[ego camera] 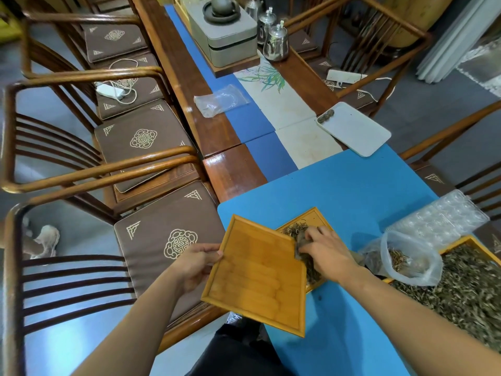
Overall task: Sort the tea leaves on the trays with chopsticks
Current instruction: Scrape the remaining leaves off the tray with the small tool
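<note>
Head view: left hand (196, 263) is gripping the empty bamboo tray (257, 275) by its left edge, tilting it over the second tray (314, 221) at lower centre. Right hand (326, 249) is curling over the tea leaves (296, 230) there; grip contents blurred, cannot tell. No chopsticks visible. Risk: the tilting tray is overhanging the leaves, so a slip would be scattering them onto the blue mat (352, 185).

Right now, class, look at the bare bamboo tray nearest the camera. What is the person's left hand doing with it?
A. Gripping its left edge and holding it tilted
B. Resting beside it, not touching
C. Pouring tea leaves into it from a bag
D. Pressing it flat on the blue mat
A: the left hand grips the left edge of the bare bamboo tray, which sits tilted, overlapping the tray of leaves behind it.
</note>
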Demonstrator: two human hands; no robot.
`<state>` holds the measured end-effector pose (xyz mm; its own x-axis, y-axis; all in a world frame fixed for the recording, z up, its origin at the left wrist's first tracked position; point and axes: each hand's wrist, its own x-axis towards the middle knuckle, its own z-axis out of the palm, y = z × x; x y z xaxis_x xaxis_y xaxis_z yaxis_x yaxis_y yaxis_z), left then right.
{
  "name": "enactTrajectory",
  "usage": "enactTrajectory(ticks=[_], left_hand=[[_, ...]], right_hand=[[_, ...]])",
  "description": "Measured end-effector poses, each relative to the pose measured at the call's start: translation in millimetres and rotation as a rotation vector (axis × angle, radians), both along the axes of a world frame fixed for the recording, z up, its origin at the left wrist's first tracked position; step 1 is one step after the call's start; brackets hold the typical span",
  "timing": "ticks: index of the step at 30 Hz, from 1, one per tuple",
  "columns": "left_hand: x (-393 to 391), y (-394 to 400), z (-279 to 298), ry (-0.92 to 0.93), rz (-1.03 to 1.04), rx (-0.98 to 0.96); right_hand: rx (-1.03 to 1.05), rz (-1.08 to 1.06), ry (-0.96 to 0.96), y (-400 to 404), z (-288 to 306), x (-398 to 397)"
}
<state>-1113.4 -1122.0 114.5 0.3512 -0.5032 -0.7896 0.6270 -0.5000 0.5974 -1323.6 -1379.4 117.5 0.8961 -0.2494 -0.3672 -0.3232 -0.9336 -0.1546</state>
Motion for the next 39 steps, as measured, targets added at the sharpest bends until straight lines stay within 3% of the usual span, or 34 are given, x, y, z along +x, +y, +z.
enactTrajectory(ticks=[7,14,28,31,35,39], left_hand=[[-1,0,-3,0.020,-0.015,-0.039],[1,3,-3,0.013,-0.025,-0.045],[9,10,-9,0.025,0.044,-0.046],[10,8,-6,0.021,0.027,-0.033],[9,1,-3,0.019,0.019,-0.010],[12,-4,0,0.023,-0.008,-0.015]], right_hand=[[0.137,-0.065,-0.260,56,9,58],[0.132,-0.219,-0.212,88,9,96],[0.020,-0.419,-0.011,20,3,21],[0.042,-0.471,-0.084,6,14,27],[0.091,-0.378,-0.218,30,27,51],[0.162,-0.353,-0.190,57,22,65]])
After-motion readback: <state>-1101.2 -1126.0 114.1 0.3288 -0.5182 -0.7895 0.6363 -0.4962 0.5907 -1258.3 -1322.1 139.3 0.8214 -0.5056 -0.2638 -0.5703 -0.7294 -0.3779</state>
